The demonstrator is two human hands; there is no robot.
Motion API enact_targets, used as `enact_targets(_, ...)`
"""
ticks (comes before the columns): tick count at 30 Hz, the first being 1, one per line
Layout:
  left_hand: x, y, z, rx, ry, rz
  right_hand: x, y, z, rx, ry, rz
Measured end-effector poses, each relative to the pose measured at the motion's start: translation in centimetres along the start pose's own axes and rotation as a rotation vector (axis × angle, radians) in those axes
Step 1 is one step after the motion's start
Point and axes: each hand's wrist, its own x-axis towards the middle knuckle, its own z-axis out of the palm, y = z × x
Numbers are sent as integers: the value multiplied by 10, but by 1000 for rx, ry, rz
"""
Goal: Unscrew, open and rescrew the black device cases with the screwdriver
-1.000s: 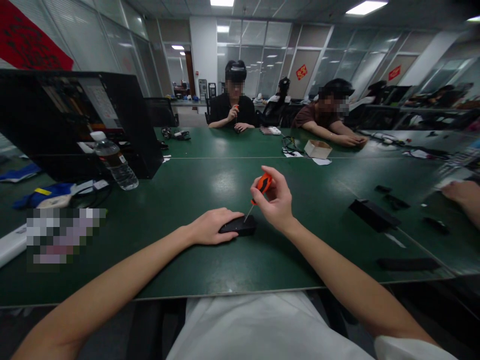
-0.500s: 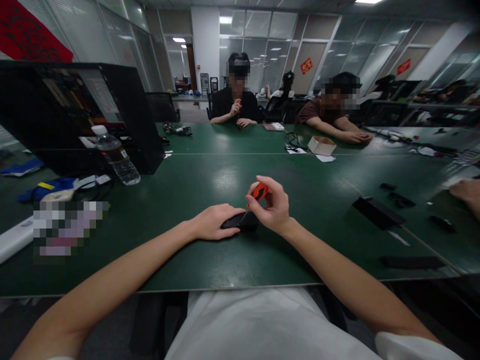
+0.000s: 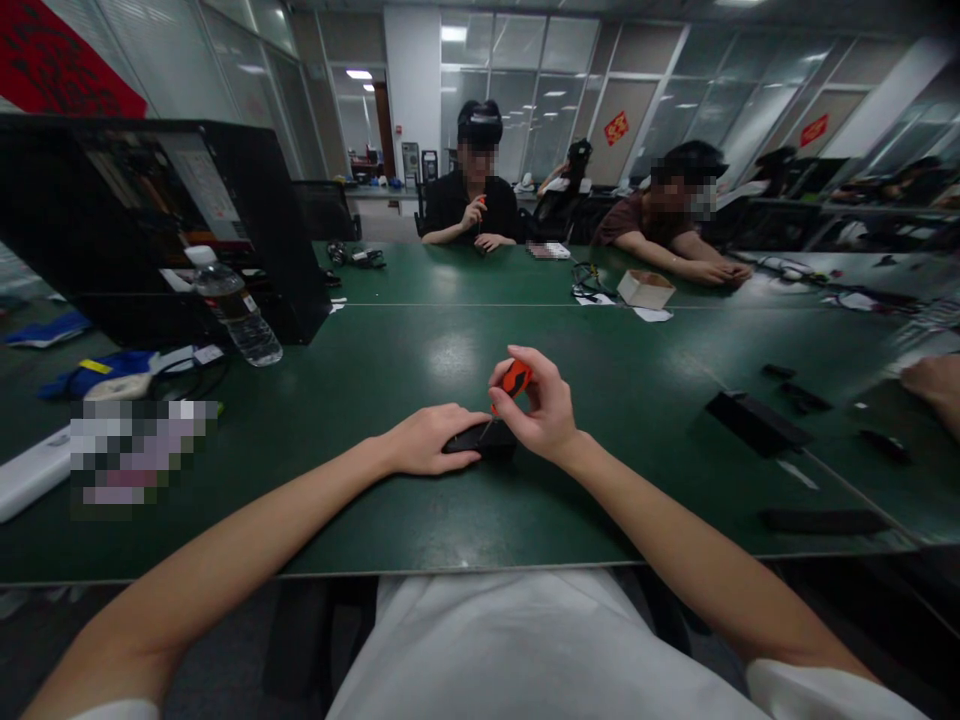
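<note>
A small black object [image 3: 499, 441] lies on the green table [image 3: 375, 370] in front of me. My left hand [image 3: 429, 440] grips its left end, thumb on the near side and fingers on the far side. My right hand [image 3: 541, 408] is closed around the orange-and-black handle of a screwdriver [image 3: 516, 379]. The screwdriver is tilted, and its thin shaft runs down to the top of the black object between my hands. The exact spot where the tip meets the object is too small to make out.
A black computer case [image 3: 277, 230] and a water bottle [image 3: 238, 308] stand at the left. Several black parts, including a long block [image 3: 757, 424], lie at the right. An open box [image 3: 646, 289] sits farther back. Two people sit across the table; another person's hand [image 3: 934, 388] is at the right edge.
The fingers of my right hand and the screwdriver handle have shifted very slightly to the left. My left hand keeps its hold on the black object.
</note>
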Motion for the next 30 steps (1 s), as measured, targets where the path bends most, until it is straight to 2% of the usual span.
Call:
enact_targets(4,0,-1,1,11,-3,-8,5,-4,-6,23,-53,96)
enact_targets(7,0,0,0,10,-5,-7,8,-4,-8,179,-110,188)
enact_targets(10,0,0,0,1,3,-11,9,-1,-8,326,-153,210)
enact_targets(18,-1,-1,1,27,2,-17,12,-2,-7,406,-69,360)
enact_targets(21,-1,0,0,22,-5,-25,12,-2,-9,356,-63,328)
enact_targets(24,-2,0,0,22,-2,-27,14,-1,-13,208,-48,261)
enact_targets(27,-1,-1,1,17,-6,-27,17,-2,-16,32,0,205)
enact_targets(30,-1,0,0,7,-9,-35,21,-4,-19,-10,59,171)
